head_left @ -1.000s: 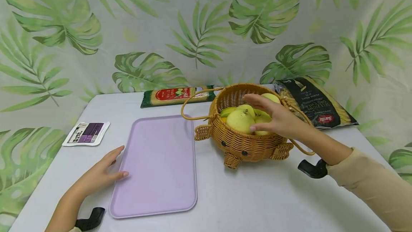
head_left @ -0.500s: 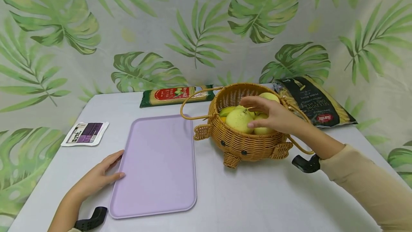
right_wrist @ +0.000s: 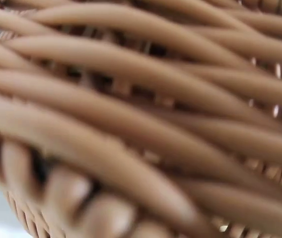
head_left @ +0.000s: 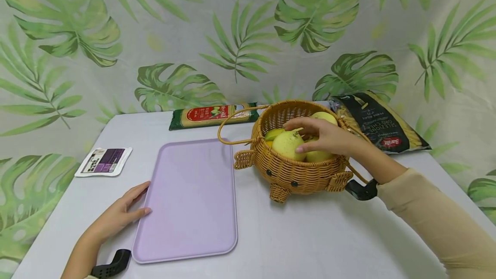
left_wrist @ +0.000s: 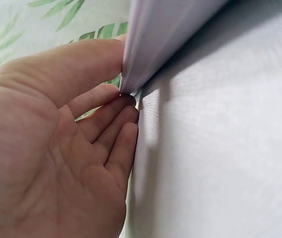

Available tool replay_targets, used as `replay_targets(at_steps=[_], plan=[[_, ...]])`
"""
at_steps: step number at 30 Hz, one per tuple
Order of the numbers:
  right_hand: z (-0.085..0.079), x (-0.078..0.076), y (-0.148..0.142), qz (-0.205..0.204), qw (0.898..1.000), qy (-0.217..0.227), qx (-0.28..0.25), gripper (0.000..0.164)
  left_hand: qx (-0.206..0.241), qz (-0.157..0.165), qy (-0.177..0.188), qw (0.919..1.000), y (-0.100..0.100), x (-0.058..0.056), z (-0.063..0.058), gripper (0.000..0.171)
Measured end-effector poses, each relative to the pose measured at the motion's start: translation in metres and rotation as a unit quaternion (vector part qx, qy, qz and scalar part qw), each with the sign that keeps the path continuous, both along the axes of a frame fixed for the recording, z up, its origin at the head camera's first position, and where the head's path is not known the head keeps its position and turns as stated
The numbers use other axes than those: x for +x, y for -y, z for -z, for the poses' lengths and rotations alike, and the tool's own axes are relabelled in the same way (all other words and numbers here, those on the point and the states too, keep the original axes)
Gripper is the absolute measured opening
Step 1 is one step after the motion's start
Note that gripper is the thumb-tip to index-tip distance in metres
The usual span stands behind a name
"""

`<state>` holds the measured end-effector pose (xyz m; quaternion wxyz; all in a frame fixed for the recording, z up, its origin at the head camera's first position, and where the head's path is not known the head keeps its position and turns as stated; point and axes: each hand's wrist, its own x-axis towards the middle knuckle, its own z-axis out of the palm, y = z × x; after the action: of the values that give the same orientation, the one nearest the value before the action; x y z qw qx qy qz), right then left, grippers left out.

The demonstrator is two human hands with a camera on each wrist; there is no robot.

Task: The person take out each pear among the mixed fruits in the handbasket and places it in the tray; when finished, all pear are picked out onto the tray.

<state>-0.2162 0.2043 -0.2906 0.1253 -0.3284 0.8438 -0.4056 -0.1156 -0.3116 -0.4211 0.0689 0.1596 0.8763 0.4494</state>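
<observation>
In the head view, a wicker basket (head_left: 306,178) shaped like an animal holds several yellow-green pears. My right hand (head_left: 325,137) reaches over its rim and grips the front pear (head_left: 287,144), thumb at the near side and fingers behind the stem. That pear still sits among the others. The right wrist view shows only blurred wicker of the basket (right_wrist: 131,74); hand and pear are out of it. My left hand (head_left: 118,215) rests at the left edge of a flat lilac tray (head_left: 190,197). In the left wrist view its thumb and fingertips touch the tray's rim (left_wrist: 136,54).
A green spaghetti packet (head_left: 213,115) lies at the back, partly behind the basket handle (head_left: 226,126). A black penne bag (head_left: 379,124) is behind the basket on the right. At the left lies a white and purple packet (head_left: 103,161). A leaf-print cloth (head_left: 248,33) hangs behind.
My right hand has moved left and closed round the front pear, whose stem now stands slightly higher. The left hand has settled against the tray's edge.
</observation>
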Motion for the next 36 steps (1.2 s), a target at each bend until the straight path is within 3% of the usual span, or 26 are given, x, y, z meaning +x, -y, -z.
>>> replay_targets(at_steps=[9, 20, 26, 36], plan=[[-0.0008, -0.0015, 0.0037, -0.002, 0.998, 0.02, 0.054, 0.062, -0.002, -0.002, -0.007, 1.0, 0.0004, 0.0007, 0.0013, 0.068], [-0.001, -0.004, 0.0072, -0.019, 0.996, 0.03, 0.082, 0.066, 0.001, -0.002, -0.009, 1.0, 0.0006, 0.0013, 0.0019, 0.068], [-0.0001, -0.002, 0.0076, -0.009, 0.997, 0.014, 0.072, 0.066, 0.005, -0.004, -0.008, 0.9999, 0.0, 0.0018, 0.0012, 0.068], [-0.0088, 0.0053, 0.0038, 0.044, 0.999, -0.011, 0.03, 0.062, -0.001, -0.003, -0.016, 0.9999, 0.0004, 0.0016, 0.0028, 0.068]])
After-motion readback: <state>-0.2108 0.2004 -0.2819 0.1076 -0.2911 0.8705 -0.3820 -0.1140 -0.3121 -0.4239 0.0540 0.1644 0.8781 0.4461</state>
